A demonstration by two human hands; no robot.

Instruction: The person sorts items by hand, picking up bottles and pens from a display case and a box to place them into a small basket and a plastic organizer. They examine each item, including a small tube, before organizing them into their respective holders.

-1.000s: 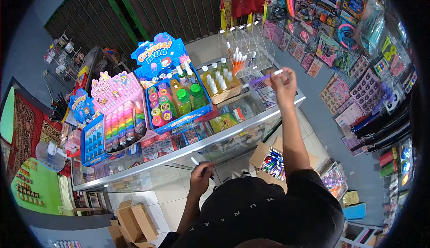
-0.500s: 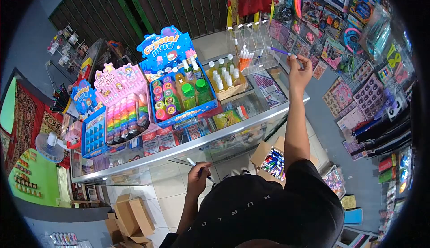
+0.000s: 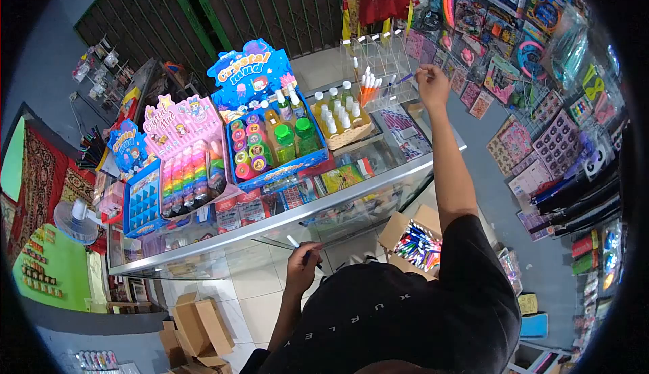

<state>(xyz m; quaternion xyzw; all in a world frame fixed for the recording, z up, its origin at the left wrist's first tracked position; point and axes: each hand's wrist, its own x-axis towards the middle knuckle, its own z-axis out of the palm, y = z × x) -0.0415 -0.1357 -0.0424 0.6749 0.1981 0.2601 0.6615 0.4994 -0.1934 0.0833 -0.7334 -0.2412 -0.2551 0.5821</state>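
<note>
Right hand (image 3: 433, 85) pinches a purple pen (image 3: 407, 77) beside the clear rack (image 3: 380, 55), seemingly for placement; left hand (image 3: 303, 266), well apart from the rack, curls round a white-ended pen (image 3: 293, 241); next, careful alignment seems needed.

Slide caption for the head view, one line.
Right hand holds a pen at the clear rack; left hand holds another pen.

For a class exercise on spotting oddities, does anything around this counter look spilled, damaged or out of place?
Nothing looks clearly spilled or damaged. The untidiest spot is the open cardboard box beside the glass counter, where pens lie jumbled at many angles.
</note>
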